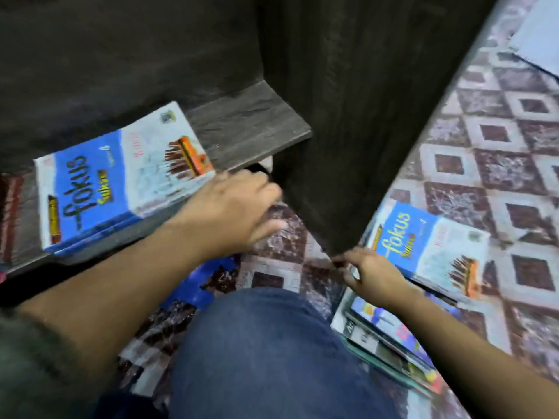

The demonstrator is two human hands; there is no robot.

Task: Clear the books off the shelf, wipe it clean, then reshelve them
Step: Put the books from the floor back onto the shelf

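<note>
A blue and white "Fokus" book [121, 176] lies flat on the dark wooden shelf board [248, 128], on top of other books. My left hand [233, 207] is palm down at that book's near right corner, touching its edge, fingers spread and holding nothing. A second "Fokus" book [429, 249] tops a stack of books [390, 337] on the floor at the right. My right hand [369, 276] rests on that stack's left corner with bent fingers. Motion blur hides whether it grips a book.
The cabinet's dark side panel [348, 116] stands upright between the shelf and the floor stack. My knee in blue jeans [266, 358] fills the lower middle. The floor has a maroon and white diamond pattern [499, 146]. A blue item [205, 285] lies under my left arm.
</note>
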